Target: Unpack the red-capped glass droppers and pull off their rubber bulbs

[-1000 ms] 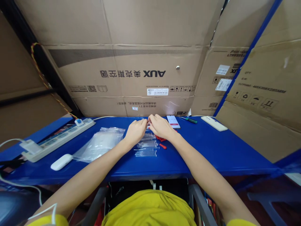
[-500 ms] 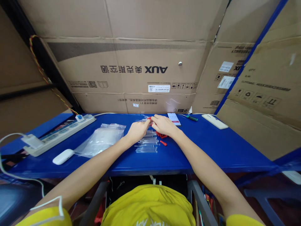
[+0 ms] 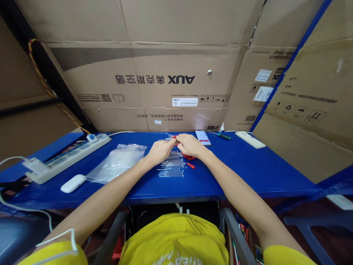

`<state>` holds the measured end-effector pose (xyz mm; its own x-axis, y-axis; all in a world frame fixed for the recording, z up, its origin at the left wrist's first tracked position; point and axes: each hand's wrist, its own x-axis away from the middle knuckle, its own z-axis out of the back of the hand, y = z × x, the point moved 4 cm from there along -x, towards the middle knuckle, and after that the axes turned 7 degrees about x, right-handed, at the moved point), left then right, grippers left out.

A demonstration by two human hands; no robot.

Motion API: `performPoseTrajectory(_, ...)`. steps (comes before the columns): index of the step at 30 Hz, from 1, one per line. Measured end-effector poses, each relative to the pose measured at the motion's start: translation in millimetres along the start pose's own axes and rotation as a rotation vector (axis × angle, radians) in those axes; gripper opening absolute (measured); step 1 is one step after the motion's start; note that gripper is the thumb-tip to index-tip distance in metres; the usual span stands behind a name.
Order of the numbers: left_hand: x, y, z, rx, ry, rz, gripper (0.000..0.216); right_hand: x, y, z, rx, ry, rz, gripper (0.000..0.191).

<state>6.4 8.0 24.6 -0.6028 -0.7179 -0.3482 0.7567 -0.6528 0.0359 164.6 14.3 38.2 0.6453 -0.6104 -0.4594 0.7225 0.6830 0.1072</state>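
Observation:
Near the back of the table, my left hand (image 3: 160,151) and my right hand (image 3: 189,145) meet fingertip to fingertip. Between them shows a red rubber bulb (image 3: 174,136), which the right fingers pinch. My left fingers are closed around what looks like a clear glass dropper tube, mostly hidden by the hand. Below the hands lies a spread of clear glass dropper tubes (image 3: 172,171), side by side. A small heap of red rubber bulbs (image 3: 189,157) sits partly under my right hand, and one loose red bulb (image 3: 191,165) lies in front of it.
On the left are clear zip bags (image 3: 118,163), a white mouse-like case (image 3: 73,183) and a white power strip (image 3: 74,156). Behind and right lie a phone (image 3: 203,138), a green-handled screwdriver (image 3: 223,136) and a white rectangular device (image 3: 250,140). Cardboard (image 3: 154,95) walls the blue table (image 3: 242,173).
The whole view shifts slightly as the head moves. Both hands stay together at nearly the same spot, with little visible finger movement.

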Motion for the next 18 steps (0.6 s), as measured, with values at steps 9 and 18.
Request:
performPoseTrajectory(9,-2.6,-5.2,0.4,0.366,0.112,0.069,0.036,1.5,0.5,6.0,-0.009,0.081,-0.007,0.019)
performPoseTrajectory(18,-4.3,-3.5,-10.1,1.352,-0.150,0.258,0.038,6.1,-0.8,5.9,0.033,0.081,0.086,0.012)
